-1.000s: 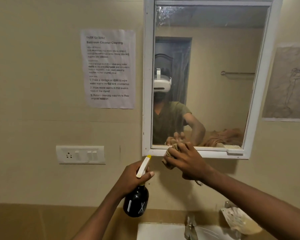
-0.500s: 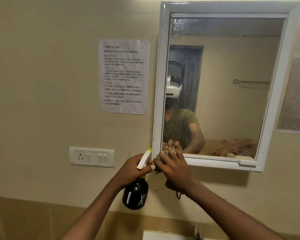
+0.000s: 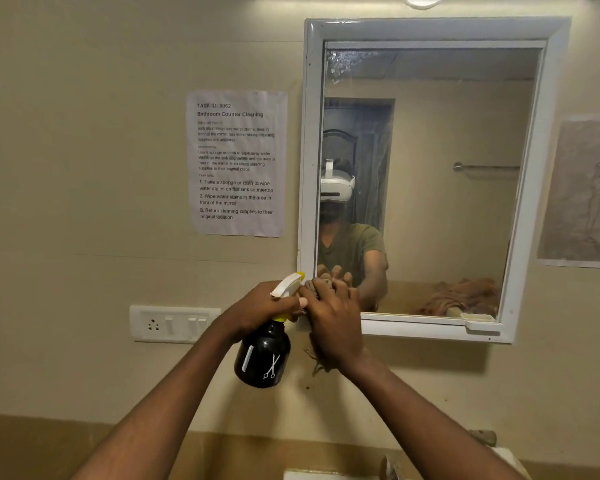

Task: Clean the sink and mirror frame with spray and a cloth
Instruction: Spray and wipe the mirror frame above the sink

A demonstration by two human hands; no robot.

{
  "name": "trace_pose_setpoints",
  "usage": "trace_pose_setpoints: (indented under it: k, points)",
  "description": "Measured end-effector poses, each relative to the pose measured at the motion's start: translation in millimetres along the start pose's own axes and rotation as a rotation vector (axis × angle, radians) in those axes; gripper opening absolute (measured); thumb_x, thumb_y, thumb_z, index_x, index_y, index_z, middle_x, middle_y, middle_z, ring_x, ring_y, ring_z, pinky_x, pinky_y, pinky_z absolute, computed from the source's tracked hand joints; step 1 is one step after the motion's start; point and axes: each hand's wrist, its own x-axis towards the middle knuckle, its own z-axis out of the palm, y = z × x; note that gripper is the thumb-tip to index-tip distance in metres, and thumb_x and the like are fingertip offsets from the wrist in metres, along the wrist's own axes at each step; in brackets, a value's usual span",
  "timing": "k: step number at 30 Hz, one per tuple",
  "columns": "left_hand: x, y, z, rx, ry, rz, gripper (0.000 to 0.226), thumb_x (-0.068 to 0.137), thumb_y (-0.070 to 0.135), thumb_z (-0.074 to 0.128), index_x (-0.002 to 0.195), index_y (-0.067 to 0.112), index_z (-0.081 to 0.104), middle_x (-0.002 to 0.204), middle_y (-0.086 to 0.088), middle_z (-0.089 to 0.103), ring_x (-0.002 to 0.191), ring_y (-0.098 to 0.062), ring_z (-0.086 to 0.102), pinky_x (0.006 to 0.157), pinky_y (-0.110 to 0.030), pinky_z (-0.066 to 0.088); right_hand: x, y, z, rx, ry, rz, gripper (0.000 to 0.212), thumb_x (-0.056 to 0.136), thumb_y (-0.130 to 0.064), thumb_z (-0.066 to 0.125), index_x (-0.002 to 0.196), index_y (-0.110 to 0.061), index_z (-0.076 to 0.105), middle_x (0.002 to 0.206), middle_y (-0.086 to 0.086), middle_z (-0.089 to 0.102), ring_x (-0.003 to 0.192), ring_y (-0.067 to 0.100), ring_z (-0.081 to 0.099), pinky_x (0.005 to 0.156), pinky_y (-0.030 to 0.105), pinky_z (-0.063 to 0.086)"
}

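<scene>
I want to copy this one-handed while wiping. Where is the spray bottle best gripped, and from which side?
Grip the spray bottle at its narrow neck under the white trigger head, coming from the left, as the left hand does. The round black body hangs below, and the nozzle points right toward the mirror frame.

**Obscured and Cropped Items**

The cloth [image 3: 321,289] is mostly hidden under the right hand [image 3: 333,323] — only a bunched top and a frayed end below show. The sink [image 3: 326,475] is cut off by the bottom edge. The spray bottle [image 3: 263,355] neck is hidden inside the left hand [image 3: 260,306]. Small print on the notice [image 3: 237,163] is blurred.
</scene>
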Motion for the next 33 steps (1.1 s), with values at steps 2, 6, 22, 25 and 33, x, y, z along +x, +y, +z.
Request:
trace_pose_setpoints:
  k: [2,6,22,25,33]
  points:
    - [2,2,-4,0.072,0.000,-0.011,0.024,0.083,0.030,0.066,0.089,0.007,0.067,0.073,-0.001,0.070,0.068,-0.011,0.065,0.065,-0.018,0.049,-9,1,3,-0.021,-0.008,0.001,0.025,0.089,-0.019,0.046,0.112,-0.021,0.057,0.107,0.002,0.059,0.093,0.030,0.051,0.078,0.045,0.040]
    - [4,5,-6,0.107,0.021,-0.007,0.038,0.082,0.034,0.067,0.091,-0.002,0.063,0.074,-0.006,0.068,0.067,-0.014,0.064,0.068,-0.025,0.050,-16,2,6,-0.030,-0.012,-0.023,0.028,0.089,-0.017,0.045,0.115,-0.022,0.055,0.105,0.002,0.059,0.092,0.030,0.051,0.078,0.044,0.039]
    - [43,103,-54,0.034,0.056,0.016,0.024,0.087,0.029,0.067,0.088,0.005,0.067,0.081,-0.013,0.069,0.072,-0.020,0.065,0.070,-0.025,0.051,92,1,-28,-0.056,0.162,0.106,0.021,0.090,-0.019,0.049,0.110,-0.020,0.055,0.108,0.007,0.060,0.101,0.038,0.051,0.079,0.050,0.044]
    - [39,101,-48,-0.018,0.121,0.059,0.019,0.087,0.022,0.067,0.086,0.003,0.063,0.072,-0.012,0.065,0.062,-0.018,0.065,0.060,-0.023,0.052,98,3,-32,-0.037,0.122,0.095,0.021,0.088,-0.017,0.059,0.108,-0.021,0.056,0.110,0.007,0.059,0.103,0.037,0.050,0.080,0.051,0.044]
    - [45,105,-54,-0.063,0.122,0.029,0.037,0.079,0.039,0.067,0.098,0.008,0.067,0.087,-0.010,0.071,0.084,-0.026,0.067,0.079,-0.033,0.051,161,12,-51,-0.088,0.183,0.167,0.020,0.086,-0.021,0.064,0.106,-0.020,0.062,0.106,0.004,0.064,0.093,0.030,0.054,0.073,0.041,0.043]
